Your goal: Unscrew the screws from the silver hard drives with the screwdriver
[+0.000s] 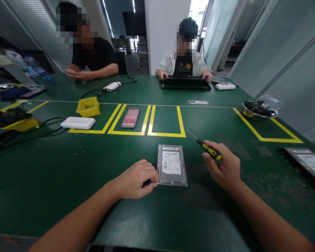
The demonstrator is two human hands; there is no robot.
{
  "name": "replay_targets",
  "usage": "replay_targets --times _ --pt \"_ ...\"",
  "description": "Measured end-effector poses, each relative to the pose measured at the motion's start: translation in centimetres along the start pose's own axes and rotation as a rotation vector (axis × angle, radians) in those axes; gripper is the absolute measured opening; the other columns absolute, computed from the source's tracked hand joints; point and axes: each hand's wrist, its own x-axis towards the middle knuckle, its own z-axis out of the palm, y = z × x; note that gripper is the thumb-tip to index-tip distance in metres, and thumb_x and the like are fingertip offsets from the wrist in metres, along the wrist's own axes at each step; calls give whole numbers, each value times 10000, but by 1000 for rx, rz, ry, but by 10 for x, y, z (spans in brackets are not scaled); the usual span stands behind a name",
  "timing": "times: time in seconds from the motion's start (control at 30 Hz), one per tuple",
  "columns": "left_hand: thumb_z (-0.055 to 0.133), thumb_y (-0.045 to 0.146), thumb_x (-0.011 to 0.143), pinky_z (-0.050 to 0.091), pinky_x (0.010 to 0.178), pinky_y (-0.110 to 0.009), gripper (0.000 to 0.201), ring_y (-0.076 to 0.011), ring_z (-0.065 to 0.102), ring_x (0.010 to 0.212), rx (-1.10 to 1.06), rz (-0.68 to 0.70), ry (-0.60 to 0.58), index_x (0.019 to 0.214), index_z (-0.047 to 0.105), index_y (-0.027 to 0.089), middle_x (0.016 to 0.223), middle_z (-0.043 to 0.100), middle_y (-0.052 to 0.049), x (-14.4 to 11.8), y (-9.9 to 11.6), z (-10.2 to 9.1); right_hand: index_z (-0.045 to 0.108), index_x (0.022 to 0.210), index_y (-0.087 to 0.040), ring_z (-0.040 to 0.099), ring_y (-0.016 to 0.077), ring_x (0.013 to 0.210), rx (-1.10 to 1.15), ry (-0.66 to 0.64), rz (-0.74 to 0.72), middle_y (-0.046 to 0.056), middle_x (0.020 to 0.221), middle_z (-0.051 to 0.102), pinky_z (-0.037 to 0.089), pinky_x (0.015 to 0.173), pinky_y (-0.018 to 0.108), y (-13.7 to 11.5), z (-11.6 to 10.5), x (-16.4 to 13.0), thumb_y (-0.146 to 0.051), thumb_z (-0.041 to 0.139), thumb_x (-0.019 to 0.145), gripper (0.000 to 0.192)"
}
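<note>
A silver hard drive (172, 165) with a white label lies flat on the green table (136, 217), in front of me. My left hand (139, 178) is closed in a pinch at the drive's lower left corner. A tiny bright spot shows at those fingertips, too small to name. To the right of the drive, my right hand (224, 164) grips a green and yellow screwdriver (210, 149) by its handle. Its thin shaft points up and left, above the table and apart from the drive.
Yellow tape marks (166, 134) outline areas ahead, one with a pink object (130, 118). A yellow bin (88, 106) and white power strip (78, 123) stand left. At right are a metal bowl (259, 111) and another drive (308, 162). Two people sit opposite; one holds a black panel (186, 83).
</note>
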Motion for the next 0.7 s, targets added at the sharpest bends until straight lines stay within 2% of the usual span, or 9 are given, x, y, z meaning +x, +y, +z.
replay_targets --times 0.17,0.3,0.4,0.53,0.7 --pt "556 124 820 390 834 -327 91 -152 581 781 -3 -6 -3 870 593 191 798 631 2 0 -1 1 613 1126 -207 650 162 786 22 13 -33 44 926 673 511 689 270 -21 -16 10 -369 574 936 253" --pt "557 125 823 389 828 -326 89 -153 584 788 -11 0 8 871 594 190 805 635 1 -1 -1 1 637 1123 -246 626 142 687 129 43 -16 18 880 669 500 622 266 -44 -35 22 -402 628 905 268" --pt "567 133 821 390 818 -325 82 -154 586 787 -19 5 12 874 595 189 807 637 2 -1 -1 1 647 1102 -243 615 152 671 199 -33 -5 31 880 661 487 588 289 -62 -50 35 -456 578 927 284" --pt "572 138 819 392 815 -326 77 -154 587 784 -29 5 21 873 598 186 805 637 1 -1 -2 2 650 1050 -276 651 188 767 200 -122 -21 36 920 685 490 596 301 -86 -69 54 -433 569 938 209" --pt "574 144 810 391 813 -324 88 -157 585 785 -35 2 22 882 599 188 804 635 0 -2 -5 4 645 1004 -296 612 146 597 195 -237 -73 -15 768 667 476 521 258 -111 -86 65 -473 600 913 204"
